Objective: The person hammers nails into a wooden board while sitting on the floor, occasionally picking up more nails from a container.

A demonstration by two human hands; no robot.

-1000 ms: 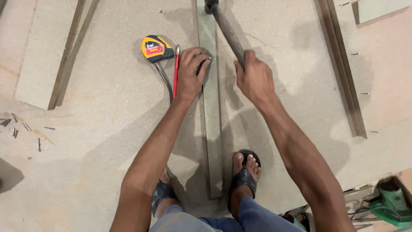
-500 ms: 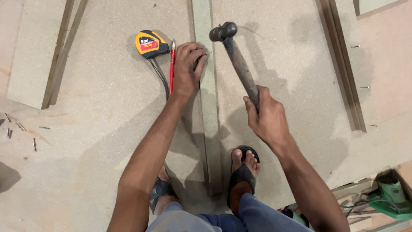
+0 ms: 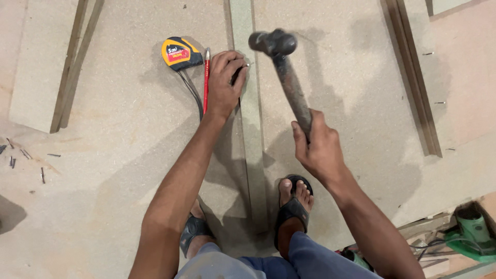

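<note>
My right hand (image 3: pixel 318 147) grips the dark handle of a hammer (image 3: pixel 284 70), whose black head is raised above a long narrow wooden strip (image 3: pixel 253 134) lying on a large particle board (image 3: pixel 134 129). My left hand (image 3: pixel 225 82) rests on the strip's left edge, fingers pinched around a small nail that I can barely see. A red pencil (image 3: pixel 206 82) and a yellow and black tape measure (image 3: pixel 178 53) lie just left of that hand. My two sandalled feet stand on either side of the strip's near end.
Loose nails (image 3: pixel 23 155) lie scattered at the far left. A board offcut (image 3: pixel 41 62) sits top left, and a long wooden batten (image 3: pixel 413 77) runs along the right. A green power tool (image 3: pixel 473 235) sits at the lower right corner.
The hammer swung back from the far end of the strip toward me and now sits raised, its head a little higher than half a second ago. My left hand stays put.
</note>
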